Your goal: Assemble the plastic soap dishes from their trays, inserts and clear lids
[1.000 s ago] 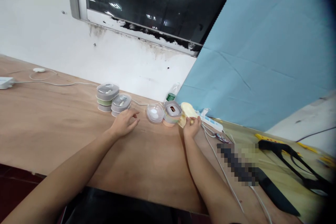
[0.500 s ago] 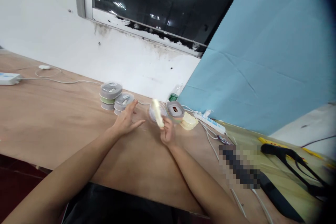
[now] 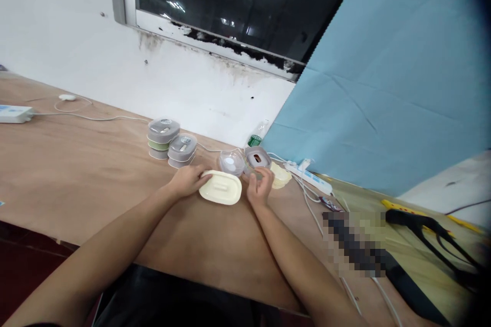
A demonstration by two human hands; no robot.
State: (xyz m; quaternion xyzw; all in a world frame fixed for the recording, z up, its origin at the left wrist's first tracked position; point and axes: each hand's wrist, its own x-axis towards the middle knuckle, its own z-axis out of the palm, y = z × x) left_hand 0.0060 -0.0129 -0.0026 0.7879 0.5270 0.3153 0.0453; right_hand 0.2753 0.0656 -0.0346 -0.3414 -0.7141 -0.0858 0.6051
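Observation:
A cream-coloured shallow oval piece (image 3: 220, 188), like a box lid or base with a raised bar in its middle, is tilted toward me above the table. My left hand (image 3: 187, 181) grips its left end between thumb and fingers. Just off its right end, my right hand (image 3: 261, 188) is open, fingers apart and slightly curled, in front of a grey oval box part with a slot (image 3: 257, 158). Clear lids (image 3: 231, 162) lie behind the cream piece. More cream pieces (image 3: 281, 176) are stacked right of my right hand.
Two stacks of closed grey boxes, a taller stack (image 3: 164, 137) and a lower stack (image 3: 182, 150), stand behind my left hand. A plastic bottle (image 3: 258, 134) leans near the wall. A power strip (image 3: 310, 179) and cables lie at right, another power strip (image 3: 15, 113) at far left.
The cream piece has moved from my right hand into my left and turned its broad face toward me. My right hand has let go and opened, slightly to the right.

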